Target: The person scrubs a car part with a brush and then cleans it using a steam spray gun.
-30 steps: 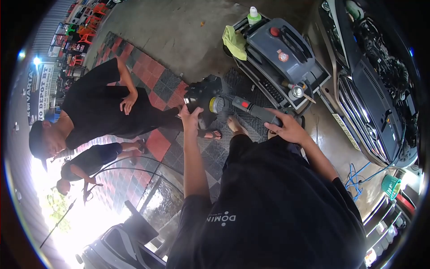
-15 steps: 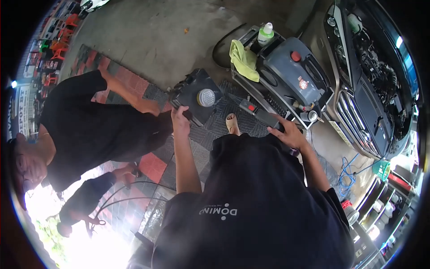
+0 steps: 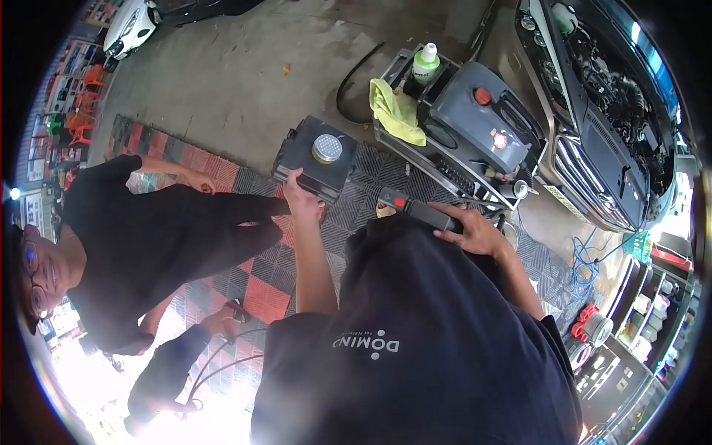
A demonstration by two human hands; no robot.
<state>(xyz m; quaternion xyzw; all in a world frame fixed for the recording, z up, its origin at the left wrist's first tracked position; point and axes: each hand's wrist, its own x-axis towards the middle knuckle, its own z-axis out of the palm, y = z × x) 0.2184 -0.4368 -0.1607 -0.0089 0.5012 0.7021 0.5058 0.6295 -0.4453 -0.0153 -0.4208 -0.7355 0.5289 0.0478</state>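
Observation:
My left hand (image 3: 300,197) holds a black case (image 3: 311,165) by its near edge, with the thumb on top. A round tin with a perforated silver lid (image 3: 328,147) rests on the case. My right hand (image 3: 477,233) is closed around a dark grey handheld tool (image 3: 420,211) with a red button. The tool points left, toward the case but apart from it. Its left end looks short and blunt.
A cart (image 3: 445,178) carries a grey machine (image 3: 482,115), a green-white bottle (image 3: 426,64) and a yellow-green cloth (image 3: 395,111). A car (image 3: 593,170) with its hood up is at right. Two other people stand at left. Blue hose (image 3: 585,268) lies on the floor.
The case with the tin has come into clearer view and moved up and away from my body. The tool in my right hand has moved lower, and its long dark front part no longer shows.

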